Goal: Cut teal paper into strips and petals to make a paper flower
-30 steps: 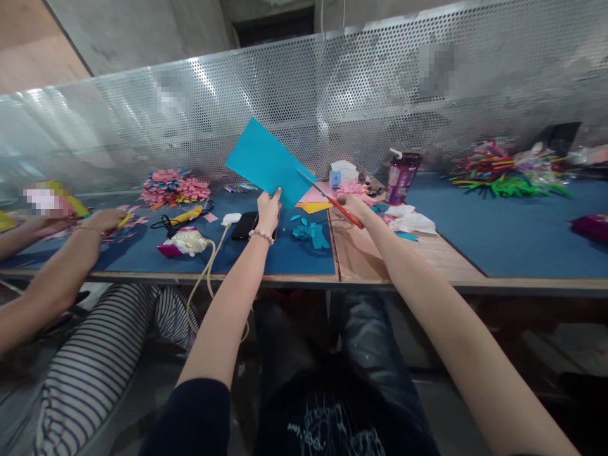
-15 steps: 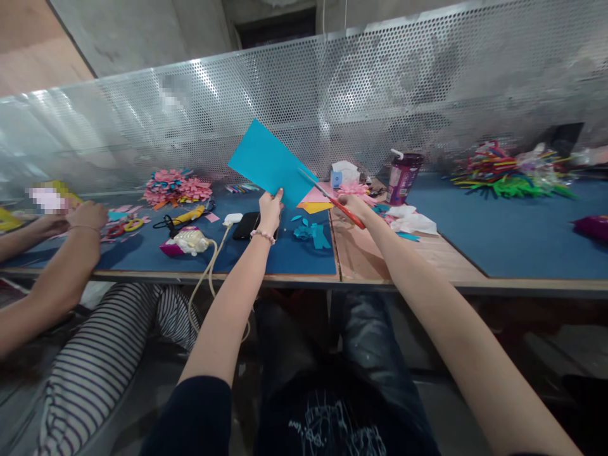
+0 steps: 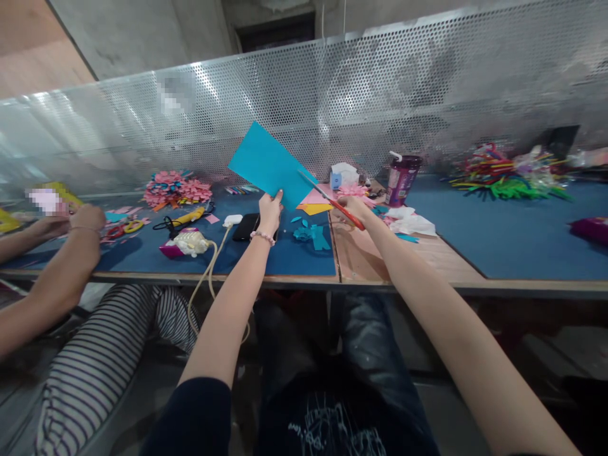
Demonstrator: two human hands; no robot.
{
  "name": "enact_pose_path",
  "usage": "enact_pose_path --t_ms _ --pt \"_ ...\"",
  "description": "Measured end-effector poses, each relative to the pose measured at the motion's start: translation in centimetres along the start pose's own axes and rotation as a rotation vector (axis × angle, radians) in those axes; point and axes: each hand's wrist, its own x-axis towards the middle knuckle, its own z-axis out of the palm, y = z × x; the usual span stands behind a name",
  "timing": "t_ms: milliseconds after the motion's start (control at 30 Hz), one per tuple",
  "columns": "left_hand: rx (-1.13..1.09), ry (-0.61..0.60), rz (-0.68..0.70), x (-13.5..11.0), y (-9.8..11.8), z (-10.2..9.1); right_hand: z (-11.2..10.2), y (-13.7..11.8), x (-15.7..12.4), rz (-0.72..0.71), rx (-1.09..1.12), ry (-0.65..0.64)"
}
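My left hand [image 3: 270, 212] pinches the lower edge of a blue sheet of paper [image 3: 268, 161], held up tilted above the table. A pair of scissors [image 3: 346, 212] with orange-red handles is gripped in my right hand [image 3: 354, 208]. Its blades reach over the right corner of the sheet; whether they are closed I cannot tell. Below the hands lie blue paper scraps [image 3: 312, 235] on the blue mat. Behind the sheet's lower right corner are pieces of yellow paper [image 3: 316, 208] and pink paper.
A dark phone [image 3: 244, 227], a white plug with a cable [image 3: 232, 220] and a yellow glue gun [image 3: 190, 217] lie left. Right stand a purple cup with a straw [image 3: 403, 180] and crumpled tissue [image 3: 412, 223]. A co-worker's hands [image 3: 85, 218] are far left; a perforated metal panel [image 3: 370, 95] rises behind.
Almost nothing differs. Both hands, the blue paper and the scissors keep nearly the same place; the view has shifted very slightly.
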Motion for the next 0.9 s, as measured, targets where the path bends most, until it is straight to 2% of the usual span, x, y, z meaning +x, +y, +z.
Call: enact_pose_path --t_ms 133,600,900 --pt "0.001 -0.011 0.024 -0.02 -0.02 0.04 -0.1 -0.03 -0.06 -0.045 -0.03 0.014" --pt "-0.004 0.004 0.008 0.38 -0.45 -0.19 -0.13 -0.58 -0.36 -0.062 -0.054 0.053" --pt "-0.013 0.061 -0.016 0.18 -0.03 0.08 -0.12 -0.68 -0.64 -0.095 -0.031 0.054"
